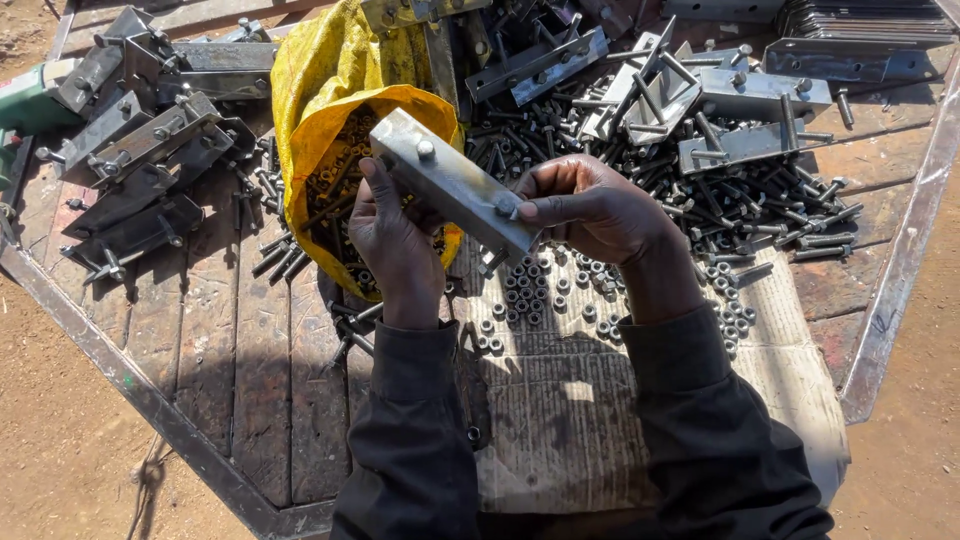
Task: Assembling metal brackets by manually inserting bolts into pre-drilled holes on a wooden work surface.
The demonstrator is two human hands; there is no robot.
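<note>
Outdoor wooden worktop, steel-edged, on bare earth. Item held: galvanised steel bracket, tilted over a yellow sack of bolts. Left hand has its fingers closed around the bracket's underside to steady it. Right hand pinches a bolt head at the near end, apparently seating it. Loose nuts lie on cardboard within reach. Black bolts heaped beyond; assembled brackets stacked left.
</note>
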